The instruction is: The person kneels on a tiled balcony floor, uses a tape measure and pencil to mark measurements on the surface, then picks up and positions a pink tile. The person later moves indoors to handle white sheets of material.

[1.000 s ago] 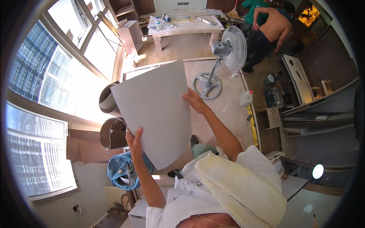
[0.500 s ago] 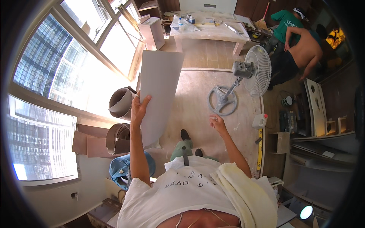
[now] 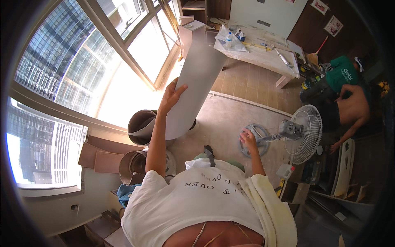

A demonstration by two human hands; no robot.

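Note:
A large white flexible sheet (image 3: pixel 197 82) stands tall and slightly curved on my left. My left hand (image 3: pixel 172 95) grips its left edge, thumb over the near face and fingers behind. The sheet's lower end is beside a brown rolled sheet (image 3: pixel 142 123). Out to the right, my right hand (image 3: pixel 247 140) is raised with its fingers apart and holds nothing. In the picture it overlaps the round base (image 3: pixel 263 150) of a standing fan (image 3: pixel 304 133); I cannot see it touching the fan.
Beyond lies a low work table (image 3: pixel 263 57) with a bottle and tools. Two people bend down at the far right, one in a green shirt (image 3: pixel 343 74). A second brown roll (image 3: pixel 133 164) stands by the windows at left. A white jug (image 3: pixel 284 171) sits near the fan.
My view has turned left, so the room shifts right and tilts. The white sheet has moved forward and leans more, still in my left hand. My right hand stays free.

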